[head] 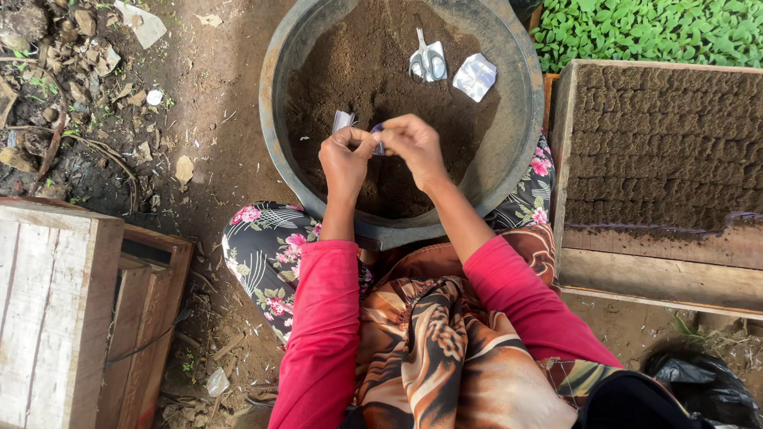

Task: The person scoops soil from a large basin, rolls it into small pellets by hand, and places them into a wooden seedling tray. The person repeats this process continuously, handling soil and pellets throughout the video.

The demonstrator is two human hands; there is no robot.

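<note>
— What do your hands hold?
— Your left hand (346, 155) and right hand (413, 143) meet, fingers pinched shut on a small packet (377, 139), over the soil basin (509, 151).
— Anything beyond them?
— Scissors (427, 62) and a foil wrapper (475, 76) lie on the soil.

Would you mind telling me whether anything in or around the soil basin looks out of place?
Scissors and a torn silver packet lie directly on the soil in the basin, odd places for them. Both hands hold a small packet.
</note>
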